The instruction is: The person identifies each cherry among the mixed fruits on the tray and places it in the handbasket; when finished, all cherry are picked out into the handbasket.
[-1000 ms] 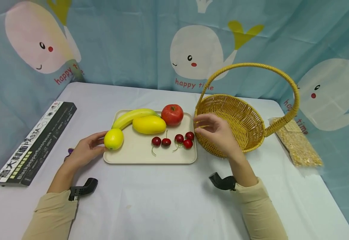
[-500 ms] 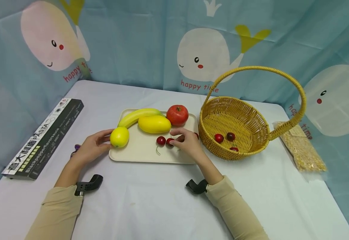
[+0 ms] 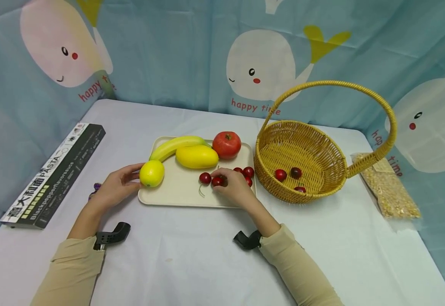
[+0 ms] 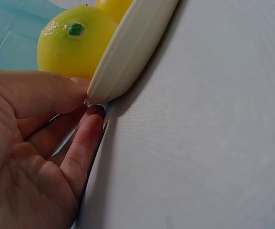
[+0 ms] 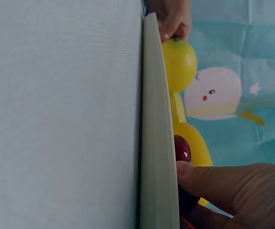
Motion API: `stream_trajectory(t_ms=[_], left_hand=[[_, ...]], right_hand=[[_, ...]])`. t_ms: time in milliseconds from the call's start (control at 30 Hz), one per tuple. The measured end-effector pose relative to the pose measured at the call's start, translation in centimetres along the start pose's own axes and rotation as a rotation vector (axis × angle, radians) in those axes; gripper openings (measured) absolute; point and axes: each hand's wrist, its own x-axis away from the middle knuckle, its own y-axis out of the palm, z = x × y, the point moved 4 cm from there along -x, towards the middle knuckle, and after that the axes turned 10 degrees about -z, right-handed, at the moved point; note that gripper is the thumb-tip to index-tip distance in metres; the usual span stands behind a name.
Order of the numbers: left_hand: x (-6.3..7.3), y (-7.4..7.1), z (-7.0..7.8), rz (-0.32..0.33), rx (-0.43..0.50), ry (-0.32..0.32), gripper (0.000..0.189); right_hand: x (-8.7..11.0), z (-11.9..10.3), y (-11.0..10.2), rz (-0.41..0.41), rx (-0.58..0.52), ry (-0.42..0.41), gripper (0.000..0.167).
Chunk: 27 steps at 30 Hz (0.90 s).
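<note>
At the left end of the cream tray [image 3: 176, 200], my left hand [image 3: 117, 187] grips the rim. In the left wrist view, its thumb [image 4: 56, 93] lies at the rim's edge, with fingers below, right beside a lemon [image 3: 151, 173]. My right hand [image 3: 235, 187] reaches over the front of the tray, thumb and fingers around a cherry [image 3: 217, 181]. Another cherry [image 3: 205, 178] with a stem lies just left of it. Three more cherries [image 3: 248, 171] sit at the tray's right end, partly behind the hand. A banana [image 3: 173, 145], a mango-like yellow fruit [image 3: 197, 157] and a red tomato-like fruit [image 3: 226, 145] lie behind.
A woven basket [image 3: 337, 170] with a tall handle stands against the tray's right side, holding three cherries [image 3: 280, 174]. A pasta box [image 3: 54, 176] lies far left, with a small purple item [image 3: 95, 190] nearby. A bag of yellow grains [image 3: 388, 187] lies right.
My right hand has moved left from the basket rim to the cherries on the tray and closed around one. Three cherries now show in the basket. My left hand stays at the tray's edge.
</note>
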Motion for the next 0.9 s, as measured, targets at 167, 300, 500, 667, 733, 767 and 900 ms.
stream_trajectory(t_ms=[167, 300, 500, 667, 733, 767, 900], left_hand=[[-0.1, 0.0, 0.2, 0.001, 0.003, 0.007, 0.060], [-0.1, 0.0, 0.2, -0.002, -0.005, -0.011, 0.060], [0.0, -0.1, 0.1, -0.002, -0.038, -0.041, 0.060], [0.0, -0.1, 0.1, -0.002, -0.049, -0.040, 0.060], [0.0, -0.1, 0.1, -0.003, -0.051, -0.038, 0.060], [0.0, -0.1, 0.0, -0.002, -0.049, -0.035, 0.060], [-0.1, -0.1, 0.0, 0.000, -0.040, -0.017, 0.060]], right_hand=[[0.3, -0.1, -0.2, -0.012, 0.021, 0.001, 0.031], [0.9, -0.9, -1.5, 0.006, -0.002, -0.006, 0.029], [3.1, -2.4, -6.5, 0.108, -0.147, -0.056, 0.030], [5.2, -1.0, -11.2, 0.252, -0.207, -0.050, 0.031], [5.9, 0.3, -12.8, 0.319, -0.211, -0.017, 0.033], [6.2, 1.0, -13.5, 0.352, -0.207, 0.009, 0.033], [7.2, 3.9, -15.4, 0.411, -0.155, 0.141, 0.035]])
